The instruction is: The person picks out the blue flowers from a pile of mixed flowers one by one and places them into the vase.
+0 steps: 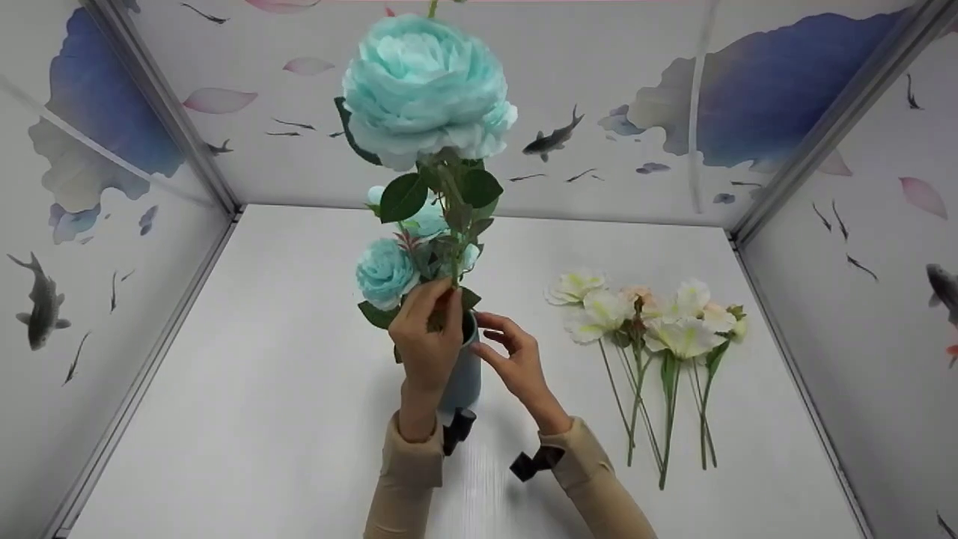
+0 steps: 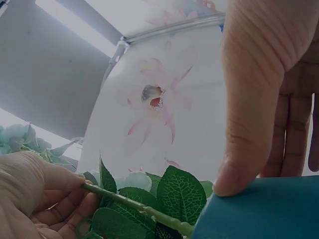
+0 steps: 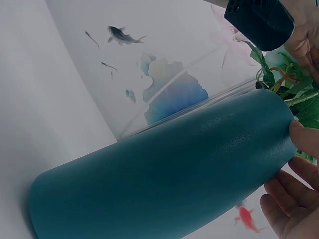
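In the head view my left hand (image 1: 425, 340) pinches the green stem (image 2: 137, 205) of a tall artificial flower with a big turquoise bloom (image 1: 428, 90) above the mouth of a blue-green vase (image 1: 465, 374). Smaller turquoise blooms (image 1: 385, 271) and green leaves stand around that stem, behind the left hand. On the vase's right side, my right hand (image 1: 522, 365) holds the upper rim, thumb toward me and fingers curved along the far side. The vase stands upright. Where the stem's lower end sits is hidden by the left hand.
To the right, several white and peach artificial flowers (image 1: 685, 337) lie on the white table (image 1: 262, 419), their stems toward me. Walls painted with fish and petals (image 1: 554, 138) enclose the table at the back and both sides.
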A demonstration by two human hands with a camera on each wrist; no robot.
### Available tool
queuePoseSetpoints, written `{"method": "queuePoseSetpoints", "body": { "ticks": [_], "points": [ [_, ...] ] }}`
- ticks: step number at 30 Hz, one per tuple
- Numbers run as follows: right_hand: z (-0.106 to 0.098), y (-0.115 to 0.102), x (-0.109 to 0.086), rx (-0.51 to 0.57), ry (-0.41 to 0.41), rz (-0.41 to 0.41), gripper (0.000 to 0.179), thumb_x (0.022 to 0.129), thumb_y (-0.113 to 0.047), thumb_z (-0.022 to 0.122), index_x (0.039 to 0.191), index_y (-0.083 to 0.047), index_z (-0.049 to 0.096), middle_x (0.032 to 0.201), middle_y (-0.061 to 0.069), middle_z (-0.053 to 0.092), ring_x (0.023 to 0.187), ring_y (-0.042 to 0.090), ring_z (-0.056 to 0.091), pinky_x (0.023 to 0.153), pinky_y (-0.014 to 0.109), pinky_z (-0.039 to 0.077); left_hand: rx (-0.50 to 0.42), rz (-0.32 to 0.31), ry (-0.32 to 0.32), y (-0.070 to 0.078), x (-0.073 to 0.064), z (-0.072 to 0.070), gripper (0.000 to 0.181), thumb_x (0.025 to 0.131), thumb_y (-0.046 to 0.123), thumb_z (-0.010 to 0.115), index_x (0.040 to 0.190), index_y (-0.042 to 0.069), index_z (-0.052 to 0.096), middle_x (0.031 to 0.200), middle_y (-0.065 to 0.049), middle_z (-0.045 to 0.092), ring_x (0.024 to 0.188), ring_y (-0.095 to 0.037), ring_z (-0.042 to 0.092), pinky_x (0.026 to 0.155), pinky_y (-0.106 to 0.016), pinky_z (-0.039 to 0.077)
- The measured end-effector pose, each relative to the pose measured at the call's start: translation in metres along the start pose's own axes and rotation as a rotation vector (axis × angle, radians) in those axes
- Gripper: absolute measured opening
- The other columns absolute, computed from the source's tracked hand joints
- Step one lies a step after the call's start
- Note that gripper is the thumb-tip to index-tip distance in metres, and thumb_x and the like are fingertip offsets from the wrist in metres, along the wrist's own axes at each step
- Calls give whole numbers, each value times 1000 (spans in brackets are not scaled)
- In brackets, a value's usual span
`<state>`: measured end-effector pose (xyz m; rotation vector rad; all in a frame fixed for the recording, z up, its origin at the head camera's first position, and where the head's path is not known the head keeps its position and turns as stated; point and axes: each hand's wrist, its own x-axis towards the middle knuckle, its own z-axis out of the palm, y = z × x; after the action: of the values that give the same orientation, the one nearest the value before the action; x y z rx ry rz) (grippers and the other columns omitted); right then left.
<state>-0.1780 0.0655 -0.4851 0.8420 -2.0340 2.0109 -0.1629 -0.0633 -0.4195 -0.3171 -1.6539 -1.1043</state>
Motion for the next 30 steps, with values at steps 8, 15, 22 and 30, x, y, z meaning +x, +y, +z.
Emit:
{"method": "queuePoseSetpoints", "body": {
  "ticks": [8, 15, 22, 30],
  "points": [
    [1, 0, -1, 0, 5, -2, 36, 80, 12, 65, 113, 18, 54, 112, 30, 59, 107, 24, 58, 86, 59, 42, 51, -1, -10, -4, -4, 2, 17, 75, -10, 69, 91, -4, 66, 81, -14, 64, 66, -22, 60, 61, -31, 55],
    [1, 1, -1, 13, 10, 15, 36, 80, 11, 65, 114, 17, 55, 113, 29, 59, 107, 22, 58, 88, 58, 42, 104, 13, -15, -5, -7, 1, 14, 76, -9, 66, 89, -5, 66, 78, -14, 63, 64, -22, 58, 57, -33, 53],
    [1, 1, 0, 14, 9, 4, 36, 80, 13, 65, 113, 18, 54, 112, 30, 59, 107, 20, 58, 87, 59, 42, 152, -11, -63, -1, -10, -2, 13, 80, -3, 65, 93, -5, 63, 75, -12, 60, 62, -20, 55, 55, -31, 53],
    [2, 0, -1, 23, 16, 33, 37, 80, 11, 65, 115, 18, 54, 113, 30, 58, 107, 15, 57, 88, 59, 42, 177, 32, -114, 0, -14, -5, 29, 96, 19, 53, 90, -7, 65, 67, -10, 55, 52, -16, 49, 46, -26, 45]
  ]
}}
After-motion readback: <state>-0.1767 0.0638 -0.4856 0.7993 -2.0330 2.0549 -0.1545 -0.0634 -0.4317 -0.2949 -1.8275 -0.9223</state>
